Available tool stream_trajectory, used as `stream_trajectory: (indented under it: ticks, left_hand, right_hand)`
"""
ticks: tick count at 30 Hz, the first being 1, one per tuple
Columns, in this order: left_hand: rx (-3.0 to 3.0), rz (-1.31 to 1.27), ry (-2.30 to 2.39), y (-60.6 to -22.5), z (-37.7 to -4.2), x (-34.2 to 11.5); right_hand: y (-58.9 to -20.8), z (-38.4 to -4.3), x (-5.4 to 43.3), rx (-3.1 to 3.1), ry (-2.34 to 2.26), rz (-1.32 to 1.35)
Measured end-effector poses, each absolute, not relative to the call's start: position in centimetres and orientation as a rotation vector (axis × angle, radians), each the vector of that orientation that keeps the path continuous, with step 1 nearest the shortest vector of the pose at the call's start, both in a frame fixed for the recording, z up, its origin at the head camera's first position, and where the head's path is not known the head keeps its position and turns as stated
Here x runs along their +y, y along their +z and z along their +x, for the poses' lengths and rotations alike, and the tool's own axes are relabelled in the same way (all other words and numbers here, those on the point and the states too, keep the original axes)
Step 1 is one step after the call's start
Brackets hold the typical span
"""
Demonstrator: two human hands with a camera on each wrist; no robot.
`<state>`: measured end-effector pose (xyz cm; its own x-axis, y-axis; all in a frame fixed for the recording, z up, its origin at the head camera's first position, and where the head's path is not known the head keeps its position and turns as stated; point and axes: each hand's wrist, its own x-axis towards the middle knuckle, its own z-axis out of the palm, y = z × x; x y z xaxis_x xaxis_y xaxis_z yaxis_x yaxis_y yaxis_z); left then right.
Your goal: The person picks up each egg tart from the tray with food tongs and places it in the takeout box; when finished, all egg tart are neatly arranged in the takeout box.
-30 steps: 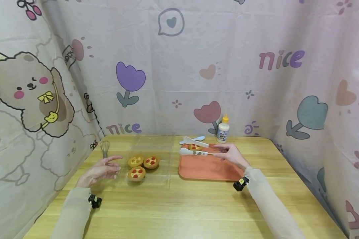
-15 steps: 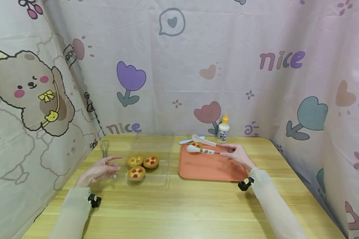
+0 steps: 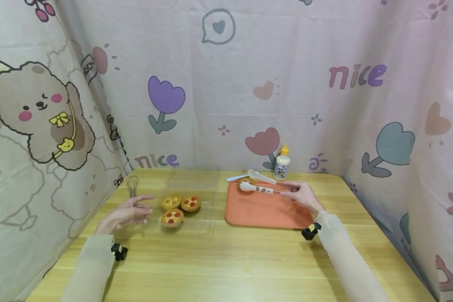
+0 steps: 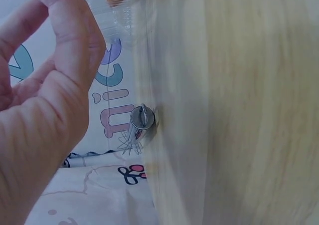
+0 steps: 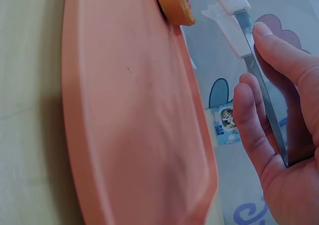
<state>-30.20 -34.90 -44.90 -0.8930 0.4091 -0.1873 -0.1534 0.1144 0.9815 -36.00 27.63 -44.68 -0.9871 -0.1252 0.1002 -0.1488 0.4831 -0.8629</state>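
Note:
My right hand (image 3: 302, 196) holds a pair of tongs (image 3: 260, 189) by its metal handle. The tongs' white, spotted arms are spread, their tips at the back left of an orange tray (image 3: 266, 212). Between the arms, in the head view, shows a mini pizza tart (image 3: 246, 183), resting on the tray; in the right wrist view the tart (image 5: 175, 5) sits apart from the tongs. My left hand (image 3: 124, 216) hovers with loosely bent fingers at the left side of a clear plastic box (image 3: 196, 225). Inside it lie three more tarts (image 3: 172, 218), two with red toppings and one plain yellow.
Behind the left hand lies a small whisk (image 3: 132, 184). A light-blue utensil (image 3: 235, 178) lies along the tray's back edge. Near the curtain stands a white bottle (image 3: 282, 166) with a yellow nozzle. The box's clear lid (image 3: 196, 178) stands open toward the back.
The right hand has drawn the tongs to the right and slightly back, while the tart stays on the tray. The left hand has stayed almost still.

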Motion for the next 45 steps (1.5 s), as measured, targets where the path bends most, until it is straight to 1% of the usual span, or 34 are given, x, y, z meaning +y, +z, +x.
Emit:
stream_trajectory:
  ticks: [15,25,45]
  left_hand:
    - [2.022,0.259,1.804,-44.6,-30.1,-34.9]
    - [2.005,0.265,1.81,-44.9,-30.3,-35.0]
    - [2.015,0.268,1.807,-44.7,-30.2,-34.8]
  right_hand:
    - [-45.1,-37.0,27.4,-2.746,1.409,0.223]
    - [-45.5,-37.4,27.1,-2.74,1.442,0.208]
    - [-45.8,-37.4,26.9,-2.771,1.349,0.229]
